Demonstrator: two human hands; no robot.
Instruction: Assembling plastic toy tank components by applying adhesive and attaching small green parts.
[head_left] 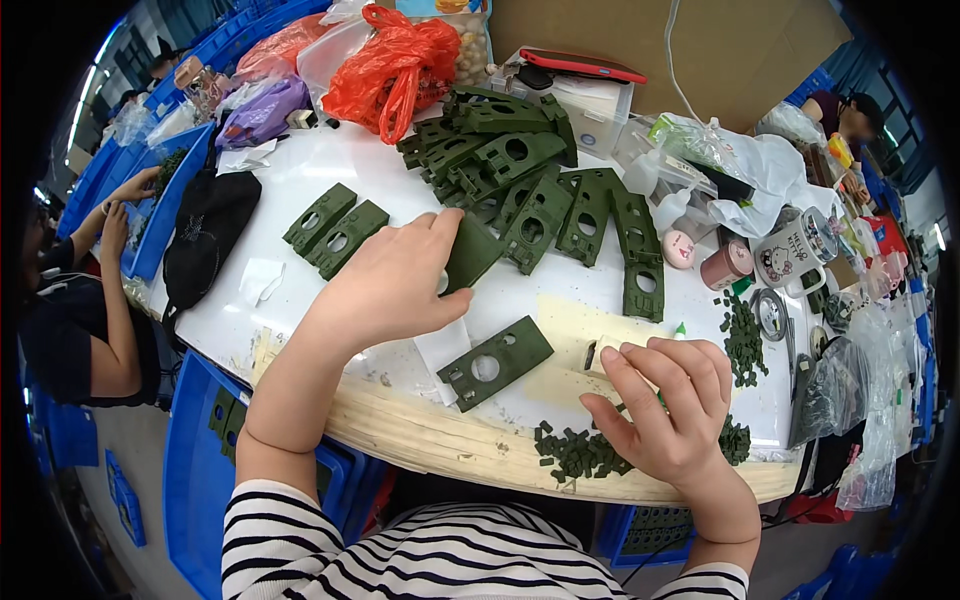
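Two-handed bench work: left hand (398, 280) at a dark green part (472, 255), right hand (680, 415) by a small cream block (604, 352)

The wearer's bare hands reach over a white worktable (372, 170) with a worn pale wooden edge. The left hand is palm down and partly open, its thumb apart from the fingers. The dark green part lies at its fingertips, just beyond the thumb; whether it is gripped or only touched, I cannot tell.

The right hand is loosely curled, thumb and index finger well parted. Its index fingertip meets or hovers just above the cream block. A small green tip (681, 330) shows beyond the knuckles; whether the palm holds anything is hidden.

Between the hands, nearest the wearer, a flat green plate with a round hole (518, 350) lies at a slant. Two similar parts (332, 205) sit to the left, a large pile of them (545, 148) beyond. Loose green chips (580, 457) are heaped by the right hand.

The step in hand seems to be handling one part from the group. The next move calls for a sure left-hand hold on its edges, clear of neighbouring parts.
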